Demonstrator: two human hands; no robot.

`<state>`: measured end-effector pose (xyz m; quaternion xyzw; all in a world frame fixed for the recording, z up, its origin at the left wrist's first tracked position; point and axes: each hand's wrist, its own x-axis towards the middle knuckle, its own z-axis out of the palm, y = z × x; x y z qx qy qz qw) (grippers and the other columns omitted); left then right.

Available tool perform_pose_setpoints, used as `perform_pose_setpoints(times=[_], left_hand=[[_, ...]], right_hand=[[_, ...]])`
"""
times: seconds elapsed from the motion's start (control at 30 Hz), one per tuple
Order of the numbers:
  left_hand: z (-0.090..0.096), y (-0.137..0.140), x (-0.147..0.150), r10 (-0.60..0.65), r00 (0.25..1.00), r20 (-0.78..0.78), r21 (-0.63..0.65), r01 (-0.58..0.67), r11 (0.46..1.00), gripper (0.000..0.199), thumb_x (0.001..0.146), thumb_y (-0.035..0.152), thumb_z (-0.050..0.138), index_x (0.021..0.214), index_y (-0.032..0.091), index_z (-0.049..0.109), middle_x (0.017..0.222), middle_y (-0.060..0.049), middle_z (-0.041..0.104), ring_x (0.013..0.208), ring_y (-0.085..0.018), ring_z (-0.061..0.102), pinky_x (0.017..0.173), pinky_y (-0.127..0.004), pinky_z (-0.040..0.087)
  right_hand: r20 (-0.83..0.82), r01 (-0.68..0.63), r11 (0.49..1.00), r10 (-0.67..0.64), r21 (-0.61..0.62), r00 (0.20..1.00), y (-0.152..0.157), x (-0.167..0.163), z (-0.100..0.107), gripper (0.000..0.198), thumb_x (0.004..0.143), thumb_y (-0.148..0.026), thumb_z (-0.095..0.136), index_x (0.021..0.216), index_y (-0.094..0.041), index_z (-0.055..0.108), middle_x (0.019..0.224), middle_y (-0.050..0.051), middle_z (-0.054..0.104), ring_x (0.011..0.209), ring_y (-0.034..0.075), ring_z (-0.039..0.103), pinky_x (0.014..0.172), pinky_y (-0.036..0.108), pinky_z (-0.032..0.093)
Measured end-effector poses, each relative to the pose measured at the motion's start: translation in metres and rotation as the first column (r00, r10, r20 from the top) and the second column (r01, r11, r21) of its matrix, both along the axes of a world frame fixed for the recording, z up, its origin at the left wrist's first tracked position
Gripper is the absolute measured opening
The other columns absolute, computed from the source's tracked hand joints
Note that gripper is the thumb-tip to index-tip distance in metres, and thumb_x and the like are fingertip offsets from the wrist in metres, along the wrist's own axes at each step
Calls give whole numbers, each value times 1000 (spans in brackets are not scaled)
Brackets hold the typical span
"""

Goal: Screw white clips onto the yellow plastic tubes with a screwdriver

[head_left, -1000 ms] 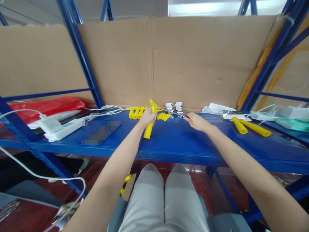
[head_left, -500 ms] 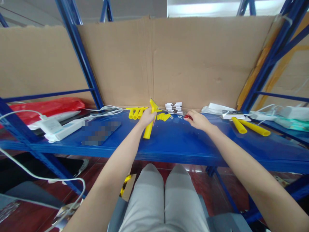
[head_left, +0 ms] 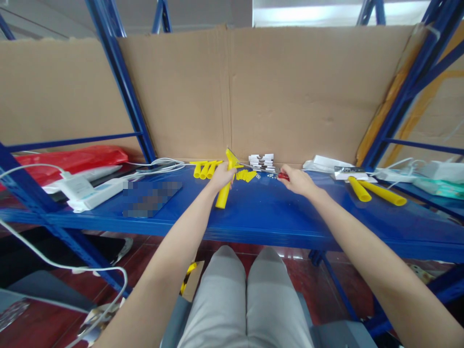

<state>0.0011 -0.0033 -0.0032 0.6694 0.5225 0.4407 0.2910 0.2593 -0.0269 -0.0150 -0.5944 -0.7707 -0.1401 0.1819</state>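
My left hand (head_left: 221,178) is closed around a yellow scraper (head_left: 223,195), its wide head tilted up and its tubular handle pointing toward me. My right hand (head_left: 297,181) grips the red handle of a screwdriver (head_left: 283,176). The thin shaft runs left toward the scraper's head; whether its tip touches is too small to tell. Behind my left hand lie several more yellow scrapers (head_left: 205,170). Between my hands are a row of small yellow plates (head_left: 246,175), a stack of white-and-dark blade pieces (head_left: 261,162) and some tiny metallic parts (head_left: 271,176), probably screws.
The blue shelf (head_left: 268,212) carries two yellow tubes (head_left: 384,193) and white packets (head_left: 328,163) at the right. A power strip (head_left: 97,193), white cables (head_left: 170,165) and a red bag (head_left: 79,159) lie at the left. A cardboard sheet (head_left: 290,96) closes the back.
Almost nothing differs. Both hands keep their holds, and the view has shifted very slightly.
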Motion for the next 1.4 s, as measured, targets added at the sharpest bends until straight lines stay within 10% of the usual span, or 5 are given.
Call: perform_pose_setpoints(times=[1.4], left_hand=[[2, -5, 2, 4, 1000, -11, -5, -4, 1000, 12, 79, 9, 45, 84, 16, 53, 39, 8, 43, 32, -10, 45, 40, -20, 40]], right_hand=[[-16, -48, 994, 47, -97, 999, 0, -1, -1, 22, 94, -34, 42, 103, -16, 53, 102, 15, 68, 91, 24, 64, 72, 30, 43]])
